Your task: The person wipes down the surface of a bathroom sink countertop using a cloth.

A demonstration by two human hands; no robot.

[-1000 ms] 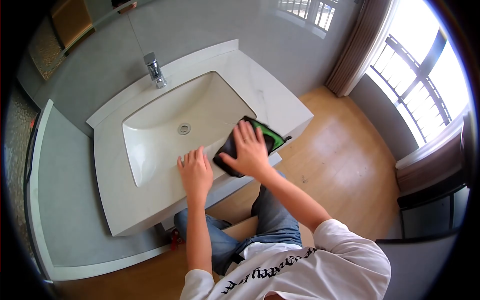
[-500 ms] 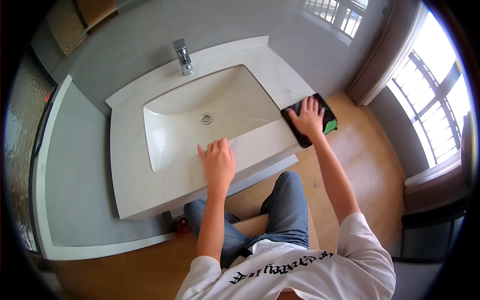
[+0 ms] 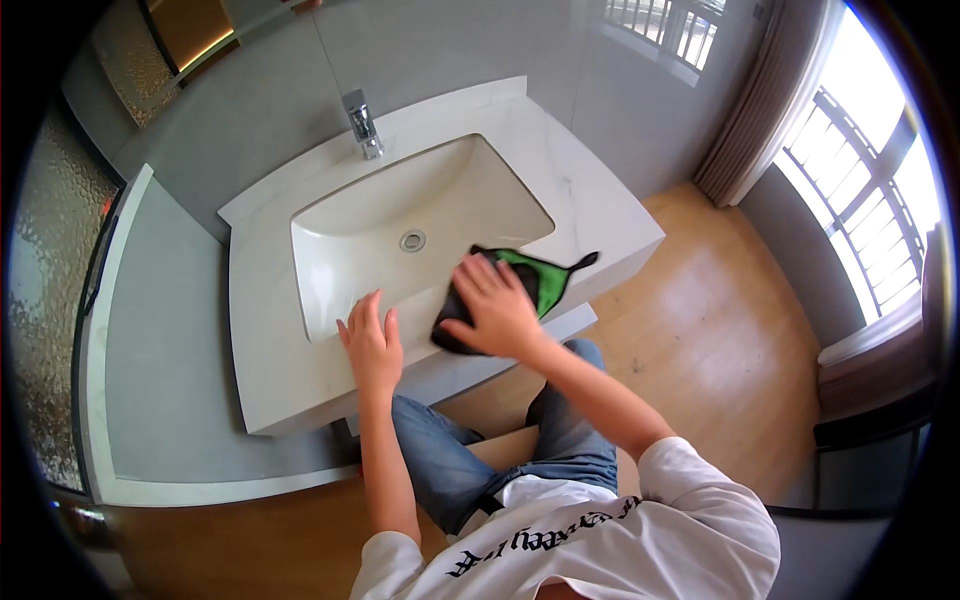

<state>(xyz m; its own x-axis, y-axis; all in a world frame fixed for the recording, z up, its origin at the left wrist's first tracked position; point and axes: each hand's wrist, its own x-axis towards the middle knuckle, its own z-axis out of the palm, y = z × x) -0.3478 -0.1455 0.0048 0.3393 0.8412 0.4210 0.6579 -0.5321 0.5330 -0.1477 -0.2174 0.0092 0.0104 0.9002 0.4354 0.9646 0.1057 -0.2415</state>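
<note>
A black-and-green cloth is placed on the near strip of the tabletop, right of the drain, partly covered by the right hand, its palm spread flat and nothing gripped, presumably so that pressure is evenly shared. The left hand is held empty, fingers loosely parted, by the near rim of the sink, perhaps for balance; contact cannot be told. The faucet is mounted at the far side

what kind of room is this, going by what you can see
Probably a bathroom or washroom, perhaps in a home: a white sink is set into a marble-look countertop, with a chrome faucet behind it. No toilet or shower is clearly visible to confirm it.
</note>
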